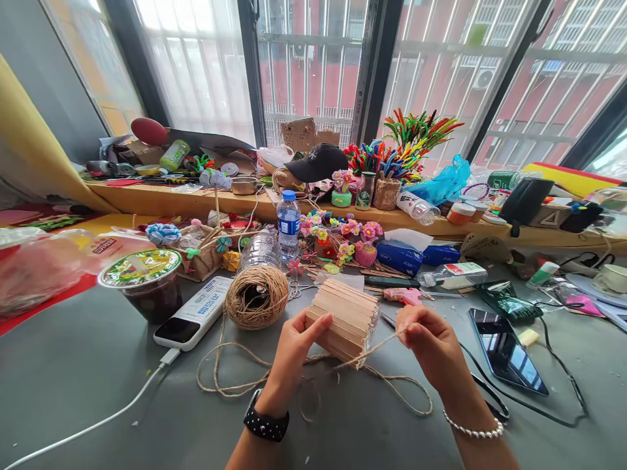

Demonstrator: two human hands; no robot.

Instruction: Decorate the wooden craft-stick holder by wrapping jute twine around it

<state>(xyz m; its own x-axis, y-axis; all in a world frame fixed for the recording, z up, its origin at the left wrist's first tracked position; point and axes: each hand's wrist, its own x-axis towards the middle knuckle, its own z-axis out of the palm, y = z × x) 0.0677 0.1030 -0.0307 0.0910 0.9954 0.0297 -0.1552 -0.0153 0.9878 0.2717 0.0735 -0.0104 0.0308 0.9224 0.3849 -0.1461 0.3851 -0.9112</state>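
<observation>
left hand: clamped on the left edge of the craft-stick panel, thumb on top, other fingers largely hidden. right hand: thumb and forefinger pinch the jute twine, which runs nearly straight to the panel's lower right corner. the panel is between the two hands, above the grey table, tilted, sticks side by side; whether its underside touches the tabletop cannot be told. loops of twine lie on the table around the hands. left wrist: black band with white dots. right wrist: silver-coloured bead bracelet. to the panel's left: twine ball, white power bank with a cable at its near end, lidded cup of dark liquid. to the right: smartphone, flat, screen up. behind the panel: blue tissue pack; blue-capped water bottle, upright. on the window ledge, farthest back: black cap, multicoloured pipe cleaners.
</observation>
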